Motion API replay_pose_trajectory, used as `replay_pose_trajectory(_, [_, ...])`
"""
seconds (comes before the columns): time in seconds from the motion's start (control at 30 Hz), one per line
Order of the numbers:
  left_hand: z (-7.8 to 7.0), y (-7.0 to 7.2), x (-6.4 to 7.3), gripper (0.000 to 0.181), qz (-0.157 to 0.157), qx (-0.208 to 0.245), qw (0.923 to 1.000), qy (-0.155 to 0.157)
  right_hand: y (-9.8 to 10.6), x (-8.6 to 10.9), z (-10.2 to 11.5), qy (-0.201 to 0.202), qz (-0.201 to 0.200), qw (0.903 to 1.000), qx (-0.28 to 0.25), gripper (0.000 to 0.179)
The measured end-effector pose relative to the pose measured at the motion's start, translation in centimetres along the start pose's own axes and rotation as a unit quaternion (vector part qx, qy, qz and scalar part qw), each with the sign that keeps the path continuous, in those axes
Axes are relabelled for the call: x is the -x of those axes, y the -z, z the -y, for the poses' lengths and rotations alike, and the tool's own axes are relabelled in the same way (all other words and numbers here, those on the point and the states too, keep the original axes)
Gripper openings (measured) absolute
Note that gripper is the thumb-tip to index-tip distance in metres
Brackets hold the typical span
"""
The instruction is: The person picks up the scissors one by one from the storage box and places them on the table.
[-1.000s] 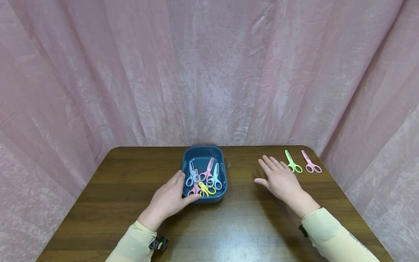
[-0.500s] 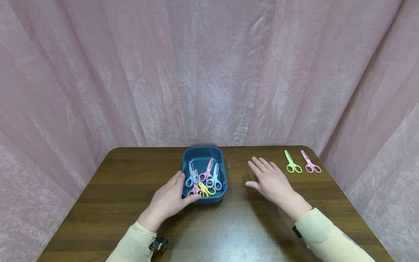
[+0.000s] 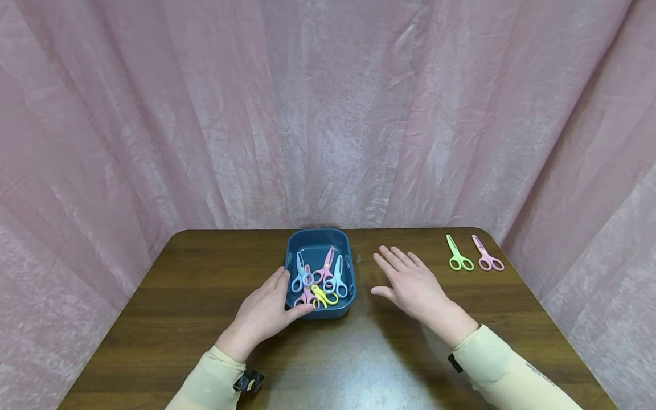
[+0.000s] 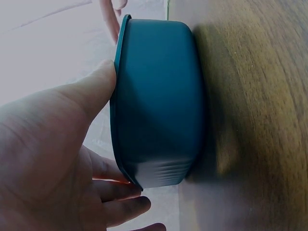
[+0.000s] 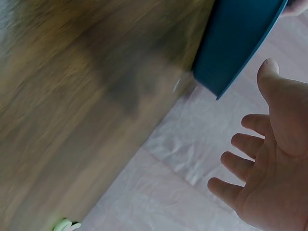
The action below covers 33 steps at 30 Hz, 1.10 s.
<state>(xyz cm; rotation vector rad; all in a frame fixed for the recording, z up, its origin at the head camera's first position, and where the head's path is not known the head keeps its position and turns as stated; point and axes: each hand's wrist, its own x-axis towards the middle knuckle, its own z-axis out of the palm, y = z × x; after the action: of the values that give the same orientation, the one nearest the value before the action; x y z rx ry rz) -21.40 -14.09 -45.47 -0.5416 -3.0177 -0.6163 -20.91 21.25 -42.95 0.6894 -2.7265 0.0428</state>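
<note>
**Dark-blue, rounded rectangular tub (image 3: 316,239) holds five pairs of scissors (image 3: 328,259)**

Inside the tub, bunched toward the end nearer you, lie two light-blue pairs (image 3: 337,270), two pink pairs (image 3: 307,296) and a yellow pair (image 3: 319,293), all plastic-looking and partly overlapping. A lime-green pair (image 3: 452,246) and a lone pink pair (image 3: 479,246) lie side by side on the brown wood-grain table (image 3: 215,273), well to the tub's right.

Your left hand (image 3: 263,307) is spread wide around the tub's near left corner, thumb and fingers against the rim. Your right hand (image 3: 412,285) is also wide, fingers straight, over the table between the tub and the lime-green pair.

Only your head view shows the tub's contents. Your left wrist view adds its smooth outer wall, with fine ribs at one corner, and your thumb touching the rim; your right wrist view shows your right thumb apart from the tub.
</note>
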Motion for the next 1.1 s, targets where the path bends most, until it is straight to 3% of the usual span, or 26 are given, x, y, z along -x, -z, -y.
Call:
replay_pose_trajectory(0.67, [0.0,0.0,0.0,0.108,-0.002,-0.003,1.0,0.0,0.0,-2.3,2.9,0.035,-0.006,0.9993,-0.005,0.079])
replay_pose_trajectory(1.1, [0.0,0.1,0.0,0.109,0.0,-0.004,1.0,-0.001,-0.1,-3.9,4.5,0.05,0.022,0.9982,-0.024,0.08])
